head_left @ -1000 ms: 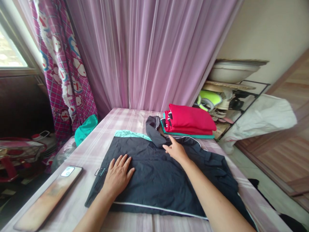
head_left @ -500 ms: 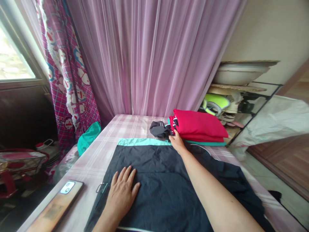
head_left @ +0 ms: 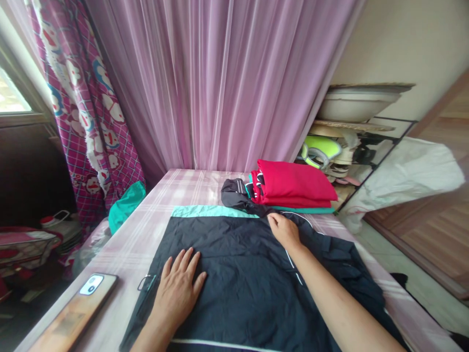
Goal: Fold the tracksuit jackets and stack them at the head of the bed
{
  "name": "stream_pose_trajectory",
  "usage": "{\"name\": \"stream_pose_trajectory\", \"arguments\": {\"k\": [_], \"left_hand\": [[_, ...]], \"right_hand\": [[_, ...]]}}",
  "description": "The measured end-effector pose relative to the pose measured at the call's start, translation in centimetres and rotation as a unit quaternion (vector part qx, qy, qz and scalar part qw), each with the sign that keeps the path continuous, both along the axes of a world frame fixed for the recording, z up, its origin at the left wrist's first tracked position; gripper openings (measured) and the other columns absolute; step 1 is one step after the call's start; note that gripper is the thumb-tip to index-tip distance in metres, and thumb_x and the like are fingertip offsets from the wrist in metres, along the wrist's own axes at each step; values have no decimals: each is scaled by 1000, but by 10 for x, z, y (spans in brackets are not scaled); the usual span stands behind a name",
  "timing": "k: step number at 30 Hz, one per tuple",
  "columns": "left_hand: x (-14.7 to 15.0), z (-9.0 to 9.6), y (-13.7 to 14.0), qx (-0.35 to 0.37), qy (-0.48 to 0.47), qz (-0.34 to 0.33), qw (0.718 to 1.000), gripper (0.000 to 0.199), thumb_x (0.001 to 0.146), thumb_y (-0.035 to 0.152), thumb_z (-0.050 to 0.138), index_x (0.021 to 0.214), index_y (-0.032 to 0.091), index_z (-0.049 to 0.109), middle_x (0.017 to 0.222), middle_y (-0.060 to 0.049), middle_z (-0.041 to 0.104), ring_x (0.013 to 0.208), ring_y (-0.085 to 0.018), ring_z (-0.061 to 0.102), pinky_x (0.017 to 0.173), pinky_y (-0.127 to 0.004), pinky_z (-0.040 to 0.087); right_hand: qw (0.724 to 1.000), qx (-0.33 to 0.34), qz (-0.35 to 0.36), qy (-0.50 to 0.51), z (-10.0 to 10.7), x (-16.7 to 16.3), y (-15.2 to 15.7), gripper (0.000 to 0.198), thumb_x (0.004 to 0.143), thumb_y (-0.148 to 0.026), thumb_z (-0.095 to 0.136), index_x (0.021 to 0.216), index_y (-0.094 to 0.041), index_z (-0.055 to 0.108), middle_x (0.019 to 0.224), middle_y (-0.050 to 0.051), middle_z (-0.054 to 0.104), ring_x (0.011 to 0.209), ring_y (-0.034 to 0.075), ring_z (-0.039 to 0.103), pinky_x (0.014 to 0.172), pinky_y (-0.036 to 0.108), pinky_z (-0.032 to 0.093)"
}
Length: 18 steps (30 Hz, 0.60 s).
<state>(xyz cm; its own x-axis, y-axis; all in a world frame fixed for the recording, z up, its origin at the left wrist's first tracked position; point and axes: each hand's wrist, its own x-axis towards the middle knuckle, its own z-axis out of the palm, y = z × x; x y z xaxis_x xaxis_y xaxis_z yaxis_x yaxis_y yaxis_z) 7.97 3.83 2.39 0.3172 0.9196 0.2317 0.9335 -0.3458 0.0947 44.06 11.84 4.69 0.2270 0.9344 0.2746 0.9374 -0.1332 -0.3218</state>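
A dark jacket [head_left: 234,274] with white piping and a mint-green strip along its far edge lies spread on the table. My left hand [head_left: 177,281] rests flat on its left part, fingers apart, near a zip pull at the edge. My right hand [head_left: 284,230] is closed on the jacket's dark sleeve [head_left: 234,194] at the far edge, its fingertips pressed together on the cloth. The sleeve's bunched end lies against a folded red garment [head_left: 296,183], which rests on a teal cloth.
On the checked tablecloth [head_left: 120,254] at the left lies a phone [head_left: 75,310]. Teal fabric [head_left: 126,208] hangs by the table's left edge. Curtains [head_left: 205,88] stand behind. To the right is a rack with a basin [head_left: 361,105] and a white bag [head_left: 414,176].
My right hand has drawn the sleeve cloth a little toward me and to the right, stretching it from the bunched end. My left hand stays flat on the jacket. The view has shifted slightly.
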Motion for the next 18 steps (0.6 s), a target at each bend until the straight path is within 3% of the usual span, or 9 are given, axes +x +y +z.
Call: {"name": "stream_pose_trajectory", "arguments": {"k": [3,9,14,18], "left_hand": [[0,-1,0,1,10,3,1000,53,92,52,41,138,28,54,148,-6,50,138,-29,43,115,-52,29],[-1,4,0,-8,29,0,1000,54,93,50,41,140,26,53,148,-7,48,138,-30,43,114,-53,30],[0,6,0,-6,42,2,999,53,94,47,41,140,25,52,149,-6,48,138,-29,43,114,-53,31],[0,5,1,-3,44,-3,999,53,93,47,42,140,25,52,148,-6,49,138,-29,42,114,-53,30]], "right_hand": [[998,5,-63,-10,0,29,-3,31,92,-30,44,112,-25,68,103,7,75,90,24,68,76,32,47],[997,-21,0,-78,-24,58,-16,37,92,-32,44,122,-23,64,135,10,60,125,26,53,101,44,41],[992,-61,-51,-101,-20,39,-21,48,96,-32,37,139,-16,52,145,14,51,133,26,45,108,43,36],[991,-58,31,-120,-17,14,-40,54,98,-43,30,148,-24,40,155,8,38,143,25,32,115,47,25]]}}
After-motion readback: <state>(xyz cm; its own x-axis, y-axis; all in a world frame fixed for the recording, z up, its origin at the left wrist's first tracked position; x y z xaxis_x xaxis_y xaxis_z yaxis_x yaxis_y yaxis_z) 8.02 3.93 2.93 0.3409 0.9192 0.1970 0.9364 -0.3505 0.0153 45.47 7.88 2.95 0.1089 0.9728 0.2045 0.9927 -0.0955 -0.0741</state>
